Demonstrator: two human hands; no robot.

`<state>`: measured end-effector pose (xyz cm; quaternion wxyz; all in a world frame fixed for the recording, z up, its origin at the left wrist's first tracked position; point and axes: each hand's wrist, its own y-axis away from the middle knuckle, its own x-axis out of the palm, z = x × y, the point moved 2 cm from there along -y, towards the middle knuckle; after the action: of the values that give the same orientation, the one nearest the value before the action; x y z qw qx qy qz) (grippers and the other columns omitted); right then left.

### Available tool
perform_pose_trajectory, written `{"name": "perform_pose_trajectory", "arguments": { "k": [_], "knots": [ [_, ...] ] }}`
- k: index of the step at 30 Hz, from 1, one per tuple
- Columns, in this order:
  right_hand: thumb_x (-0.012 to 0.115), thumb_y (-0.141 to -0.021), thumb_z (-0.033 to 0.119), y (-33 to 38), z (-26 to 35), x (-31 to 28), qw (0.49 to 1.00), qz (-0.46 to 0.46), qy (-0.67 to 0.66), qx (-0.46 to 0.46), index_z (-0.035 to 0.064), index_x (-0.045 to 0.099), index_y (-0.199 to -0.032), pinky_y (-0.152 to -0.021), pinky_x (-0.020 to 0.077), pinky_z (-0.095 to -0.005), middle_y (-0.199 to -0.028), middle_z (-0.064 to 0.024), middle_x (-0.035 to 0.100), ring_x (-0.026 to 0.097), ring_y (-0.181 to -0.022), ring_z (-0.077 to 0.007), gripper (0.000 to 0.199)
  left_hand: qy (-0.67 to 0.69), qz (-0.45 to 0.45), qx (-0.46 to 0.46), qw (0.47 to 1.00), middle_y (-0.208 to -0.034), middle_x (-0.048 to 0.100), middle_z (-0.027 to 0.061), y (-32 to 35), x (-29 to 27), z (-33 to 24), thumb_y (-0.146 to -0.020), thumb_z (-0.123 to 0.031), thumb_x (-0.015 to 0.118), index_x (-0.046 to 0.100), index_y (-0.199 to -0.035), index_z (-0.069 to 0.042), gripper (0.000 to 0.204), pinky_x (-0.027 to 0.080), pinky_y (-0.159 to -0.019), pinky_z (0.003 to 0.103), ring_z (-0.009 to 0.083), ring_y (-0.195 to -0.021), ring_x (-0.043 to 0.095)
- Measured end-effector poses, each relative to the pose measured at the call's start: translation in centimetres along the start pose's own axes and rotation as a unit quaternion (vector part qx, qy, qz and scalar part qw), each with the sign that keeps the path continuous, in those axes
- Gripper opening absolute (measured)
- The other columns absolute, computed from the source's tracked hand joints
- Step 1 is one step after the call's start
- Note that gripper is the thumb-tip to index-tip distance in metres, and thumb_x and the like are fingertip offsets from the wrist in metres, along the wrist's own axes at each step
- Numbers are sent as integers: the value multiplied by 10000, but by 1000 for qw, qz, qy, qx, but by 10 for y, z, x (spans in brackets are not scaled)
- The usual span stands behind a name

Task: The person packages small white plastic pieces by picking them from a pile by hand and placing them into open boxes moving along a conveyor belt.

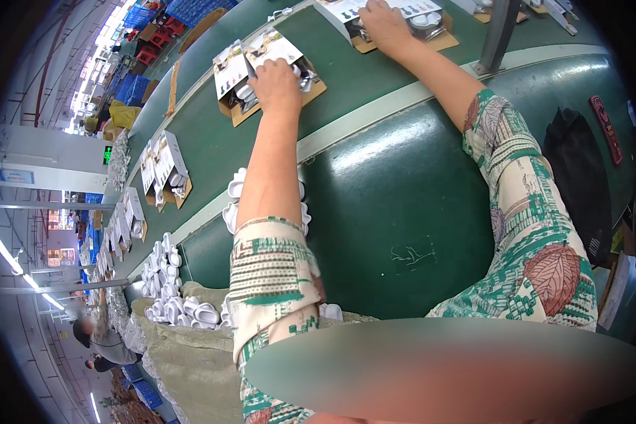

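Note:
My left hand reaches into an open cardboard box with printed white lid panels. Its fingers are bent round the edge of a panel, and their tips are partly hidden. White molded pieces and clear plastic wrapping show inside, beneath the hand. Farther right, my right hand is at a second box of the same kind, fingers curled down at its panel. White pieces in clear wrapping lie in that box. Both boxes stand on the green conveyor belt.
More open boxes line the belt to the left. White clog-like shoes are heaped by an olive sack. A metal post rises at right, near a black cloth and a dark red strip. A person is far left.

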<state>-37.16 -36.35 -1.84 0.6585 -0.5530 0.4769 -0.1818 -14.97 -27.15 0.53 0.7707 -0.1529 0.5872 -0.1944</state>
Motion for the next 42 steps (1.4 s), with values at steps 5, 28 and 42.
{"name": "perform_pose_trajectory", "arguments": {
  "k": [5,28,42],
  "knots": [
    [561,-764,62,-1,38,-18,988,58,-121,-81,42,574,-867,-699,478,-381,-921,-110,566,581,-841,-283,106,76,-18,-4,997,-968,581,105,28,-15,14,-773,-232,675,588,-938,-80,241,458,-745,448,294,-961,556],
    [620,-798,209,39,176,-123,811,337,-411,-243,22,612,-896,-840,440,-376,-1002,-108,565,522,-1034,-255,210,98,147,-24,984,-918,575,114,182,-55,117,-745,-119,683,627,-903,-75,173,478,-728,407,301,-894,564],
    [572,-758,131,-14,28,19,967,235,-80,-62,62,610,-860,-737,470,-428,-876,-144,550,561,-902,-300,128,54,161,15,985,-934,605,158,67,-22,115,-773,-179,663,657,-855,-36,164,486,-752,439,333,-889,579]
  ]
}}
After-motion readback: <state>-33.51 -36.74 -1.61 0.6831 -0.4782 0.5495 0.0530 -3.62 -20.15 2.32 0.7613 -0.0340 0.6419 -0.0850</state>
